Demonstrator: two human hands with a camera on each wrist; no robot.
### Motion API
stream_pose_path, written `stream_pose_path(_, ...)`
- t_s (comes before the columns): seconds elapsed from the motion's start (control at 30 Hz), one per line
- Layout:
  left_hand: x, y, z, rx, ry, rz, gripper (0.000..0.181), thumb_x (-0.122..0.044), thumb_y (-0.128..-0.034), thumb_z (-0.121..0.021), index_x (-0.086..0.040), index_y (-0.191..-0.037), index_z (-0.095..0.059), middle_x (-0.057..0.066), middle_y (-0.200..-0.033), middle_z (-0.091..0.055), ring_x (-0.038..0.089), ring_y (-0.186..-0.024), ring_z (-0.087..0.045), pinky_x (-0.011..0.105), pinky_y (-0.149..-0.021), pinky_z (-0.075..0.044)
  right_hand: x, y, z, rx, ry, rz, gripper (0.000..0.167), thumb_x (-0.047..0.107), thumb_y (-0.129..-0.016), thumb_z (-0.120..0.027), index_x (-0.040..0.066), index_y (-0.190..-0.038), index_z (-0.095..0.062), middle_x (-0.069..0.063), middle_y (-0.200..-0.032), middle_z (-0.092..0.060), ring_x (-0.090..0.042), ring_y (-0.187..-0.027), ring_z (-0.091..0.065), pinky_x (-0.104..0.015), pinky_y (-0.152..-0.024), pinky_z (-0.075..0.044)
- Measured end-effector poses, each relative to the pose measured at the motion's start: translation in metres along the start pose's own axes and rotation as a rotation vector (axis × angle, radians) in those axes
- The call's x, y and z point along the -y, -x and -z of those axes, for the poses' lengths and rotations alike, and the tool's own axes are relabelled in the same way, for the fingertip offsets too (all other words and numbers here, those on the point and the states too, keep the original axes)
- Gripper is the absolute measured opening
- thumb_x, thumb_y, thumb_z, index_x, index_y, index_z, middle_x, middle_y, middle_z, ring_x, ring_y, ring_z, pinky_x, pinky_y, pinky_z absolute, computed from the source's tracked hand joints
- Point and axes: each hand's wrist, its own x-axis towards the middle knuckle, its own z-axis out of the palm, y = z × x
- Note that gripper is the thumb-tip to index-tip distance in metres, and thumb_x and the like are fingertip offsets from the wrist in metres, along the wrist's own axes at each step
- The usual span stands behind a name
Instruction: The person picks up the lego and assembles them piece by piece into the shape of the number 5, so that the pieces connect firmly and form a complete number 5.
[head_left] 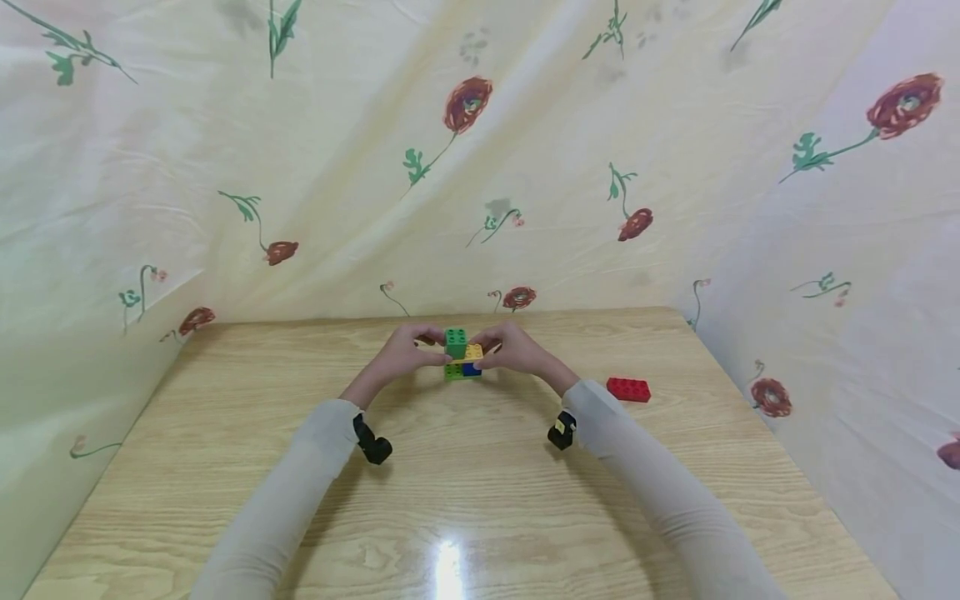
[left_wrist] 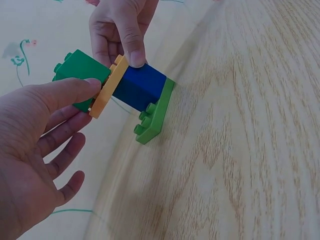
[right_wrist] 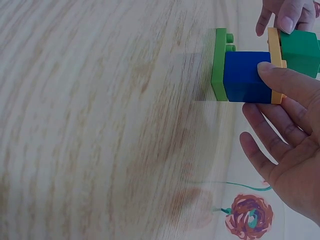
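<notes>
A small stack of toy building bricks stands near the table's back edge. Its base is a light green plate (left_wrist: 159,117) on the wood. On one end of that plate sits a blue brick (left_wrist: 140,86), topped by a thin yellow plate (left_wrist: 108,89). A dark green brick (head_left: 455,343) is at the yellow plate's left end. My left hand (head_left: 397,350) pinches the dark green brick near the yellow plate, other fingers loosely spread. From the other side my right hand (head_left: 517,348) holds the blue brick and yellow plate, its thumb across where they meet.
A red brick (head_left: 628,389) lies on the wooden table (head_left: 465,467), to the right of the right forearm. A flowered cloth (head_left: 337,150) hangs behind the table and along both sides. Black wrist cameras sit on both sleeves.
</notes>
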Motion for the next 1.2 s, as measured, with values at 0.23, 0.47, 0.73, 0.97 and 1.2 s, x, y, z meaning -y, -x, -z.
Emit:
stream_pose_path(0.23, 0.0011, -0.0001, 0.0004, 0.008, 0.020, -0.002, 0.034, -0.016, -0.0864, -0.082, -0.002, -0.115, -0.072, 0.016, -0.116, -0.072, 0.037, -0.117, -0.060, 0.050, -0.105, -0.046, 0.0028, 0.0008, -0.0005, -0.007, 0.019, -0.009, 0.038, 0.007, -0.088, -0.078, -0.002, -0.124, -0.070, -0.018, -0.114, -0.075, -0.030, -0.107, -0.070, -0.041, -0.093, -0.058)
stream_pose_path(0.47, 0.0016, -0.0004, 0.0006, 0.011, 0.022, 0.005, 0.035, -0.016, -0.0859, -0.083, -0.002, -0.116, -0.072, 0.017, -0.117, -0.071, 0.036, -0.118, -0.060, 0.051, -0.106, -0.045, 0.0037, 0.0014, -0.0009, -0.010, 0.034, -0.003, 0.037, 0.007, -0.088, -0.078, -0.001, -0.124, -0.071, -0.017, -0.114, -0.076, -0.030, -0.106, -0.071, -0.043, -0.094, -0.058)
stream_pose_path(0.73, 0.0005, 0.0007, 0.0002, 0.010, 0.026, 0.009, 0.035, -0.017, -0.0866, -0.082, -0.001, -0.116, -0.071, 0.017, -0.118, -0.071, 0.036, -0.118, -0.060, 0.050, -0.105, -0.045, 0.0044, 0.0020, -0.0012, -0.015, 0.037, 0.014, 0.037, 0.006, -0.088, -0.078, -0.002, -0.123, -0.071, -0.018, -0.113, -0.076, -0.030, -0.105, -0.071, -0.042, -0.092, -0.059)
stream_pose_path(0.97, 0.0035, 0.0008, -0.0003, 0.013, 0.034, 0.022, 0.036, -0.015, -0.0869, -0.082, 0.000, -0.118, -0.071, 0.020, -0.120, -0.071, 0.040, -0.120, -0.058, 0.052, -0.105, -0.044, 0.0033, 0.0018, -0.0019, -0.014, 0.021, 0.008, 0.036, 0.005, -0.087, -0.079, -0.002, -0.122, -0.071, -0.018, -0.113, -0.076, -0.030, -0.105, -0.071, -0.041, -0.091, -0.059)
stream_pose_path(1.2, -0.0003, 0.0029, 0.0001, 0.027, 0.014, 0.024, 0.036, -0.014, -0.0880, -0.081, 0.001, -0.118, -0.070, 0.020, -0.120, -0.070, 0.041, -0.120, -0.058, 0.052, -0.105, -0.045, 0.0032, 0.0027, -0.0027, -0.010, 0.025, 0.010, 0.036, 0.006, -0.088, -0.078, -0.002, -0.122, -0.071, -0.018, -0.113, -0.076, -0.030, -0.104, -0.071, -0.041, -0.091, -0.059)
